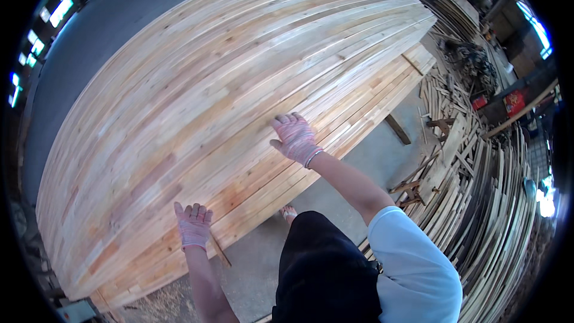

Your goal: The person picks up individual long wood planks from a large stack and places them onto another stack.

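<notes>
A wide spread of long, pale wooden boards [197, 84] lies side by side in front of me, showing brown knots and reddish patches. My left hand [194, 227], in a pink-and-white knit glove, is over the near boards at the lower left, thumb held apart from the fingers. Farther forward and to the right, my right hand [295, 137] wears a matching glove; its fingers reach out over the boards with the thumb spread. Neither hand has anything in its grasp. Whether the palms press on the wood is hidden.
Beneath the near boards, wooden supports [397, 129] stick out. Scrap wood pieces [445, 104] and stacked long strips [478, 227] crowd the right side. A red object [514, 103] stands beyond them. Sawdust [164, 305] covers the floor at the lower left.
</notes>
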Available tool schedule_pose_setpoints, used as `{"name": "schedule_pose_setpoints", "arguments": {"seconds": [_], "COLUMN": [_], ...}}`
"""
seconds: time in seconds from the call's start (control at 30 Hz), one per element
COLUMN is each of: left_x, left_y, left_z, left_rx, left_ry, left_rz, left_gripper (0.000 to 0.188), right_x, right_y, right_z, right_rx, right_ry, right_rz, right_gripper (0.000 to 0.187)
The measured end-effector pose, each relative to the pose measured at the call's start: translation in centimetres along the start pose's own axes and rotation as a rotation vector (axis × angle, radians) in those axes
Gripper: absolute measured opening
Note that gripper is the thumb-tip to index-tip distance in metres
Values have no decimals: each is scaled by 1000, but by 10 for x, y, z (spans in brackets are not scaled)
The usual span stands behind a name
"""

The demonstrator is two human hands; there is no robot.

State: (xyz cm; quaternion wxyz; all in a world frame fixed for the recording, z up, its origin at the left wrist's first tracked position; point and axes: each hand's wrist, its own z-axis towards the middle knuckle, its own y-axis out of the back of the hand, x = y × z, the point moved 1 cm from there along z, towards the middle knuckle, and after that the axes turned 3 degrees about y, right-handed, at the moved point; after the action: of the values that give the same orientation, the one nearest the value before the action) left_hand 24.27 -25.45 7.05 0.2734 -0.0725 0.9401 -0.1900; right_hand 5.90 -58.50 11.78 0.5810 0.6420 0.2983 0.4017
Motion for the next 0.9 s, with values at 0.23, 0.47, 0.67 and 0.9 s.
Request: {"name": "schedule_pose_setpoints", "arguments": {"seconds": [0.23,0.47,0.67,0.9], "left_x": [0,13,17,0], "left_y": [-32,-47,-21,-34], "left_z": [74,59,78,78], "left_rx": [-115,-112,0,-128], "left_ry": [60,-53,-43,-134], "left_rz": [54,124,44,-151], "left_gripper": [52,49,52,37], "right_x": [-35,-52,-46,-23], "right_y": [-13,-30,-24,-17], "right_z": [47,58,73,91], "right_rx": [-30,15,-110,-119], "right_ry": [95,117,176,272], "right_rz": [-152,-316,-18,11], "right_gripper": [52,24,25,27]}}
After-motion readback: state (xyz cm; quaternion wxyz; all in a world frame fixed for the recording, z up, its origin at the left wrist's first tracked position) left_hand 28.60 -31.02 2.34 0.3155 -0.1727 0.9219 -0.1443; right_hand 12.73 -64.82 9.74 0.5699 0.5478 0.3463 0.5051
